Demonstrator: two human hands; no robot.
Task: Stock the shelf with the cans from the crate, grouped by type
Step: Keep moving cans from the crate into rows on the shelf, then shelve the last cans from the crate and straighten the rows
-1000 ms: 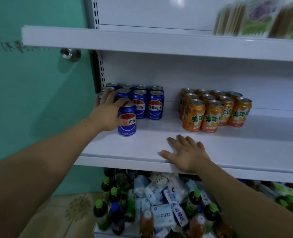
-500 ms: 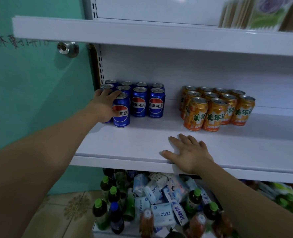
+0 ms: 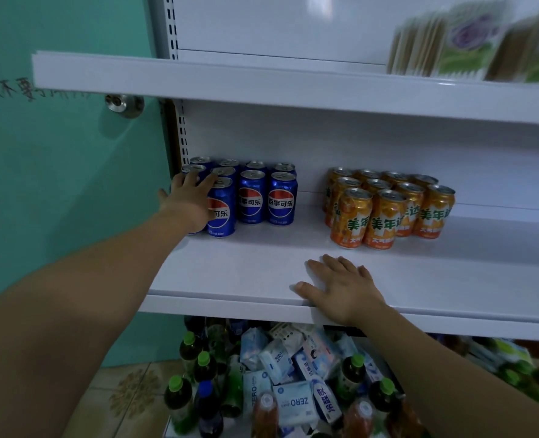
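Note:
Several blue cola cans (image 3: 251,197) stand grouped at the left of the white middle shelf (image 3: 246,270). Several orange soda cans (image 3: 385,216) form a second group to their right. My left hand (image 3: 188,197) reaches to the blue group's front left corner, fingers stretched over the can tops and thumb spread to the left; it hides most of one can and touches the front blue can (image 3: 222,213) beside it. My right hand (image 3: 340,287) lies flat, palm down, on the shelf's front edge below the orange cans.
Below the shelf sits a container (image 3: 293,393) full of green-capped bottles and white-and-blue packs. A teal door (image 3: 56,184) with a metal knob (image 3: 124,104) is on the left. The upper shelf (image 3: 293,86) carries flat packets (image 3: 470,45) at right.
My left hand pushed the front blue can back and left into line with the group, then loosened from a grip to stretched fingers. My right hand stayed put.

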